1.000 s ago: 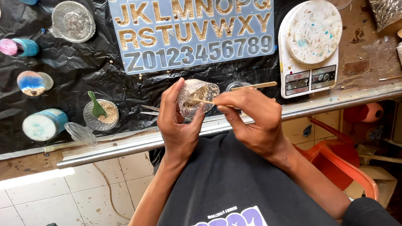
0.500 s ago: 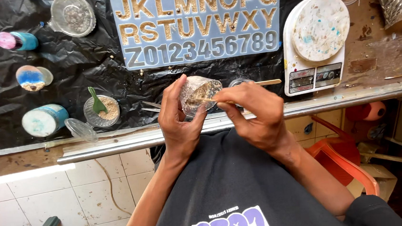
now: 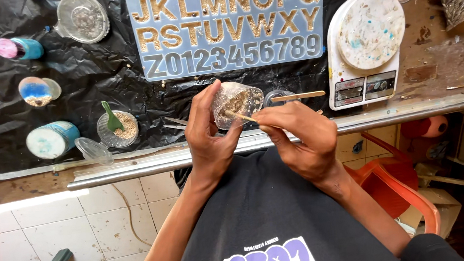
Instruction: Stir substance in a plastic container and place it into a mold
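Note:
My left hand (image 3: 209,136) grips a small clear plastic cup (image 3: 236,102) tilted toward me, with gold glitter mix inside. My right hand (image 3: 302,141) pinches a thin wooden stick (image 3: 236,115) whose tip reaches into the cup. Both hands are held just above the table's front metal edge (image 3: 136,171). Behind them on black plastic sheeting (image 3: 100,63) lies a blue silicone letter-and-number mould (image 3: 229,28), its cavities filled with gold glitter.
A white kitchen scale (image 3: 363,48) stained with paint stands at the right. A second wooden stick (image 3: 298,95) rests across a small cup. At the left are a glitter cup with a green spoon (image 3: 117,127), a loose lid (image 3: 94,150) and several small pots (image 3: 52,140). An orange plastic chair (image 3: 396,184) is below.
The view has shifted slightly. My right hand has moved the stick a little inside the cup, while my left hand keeps the cup in nearly the same place.

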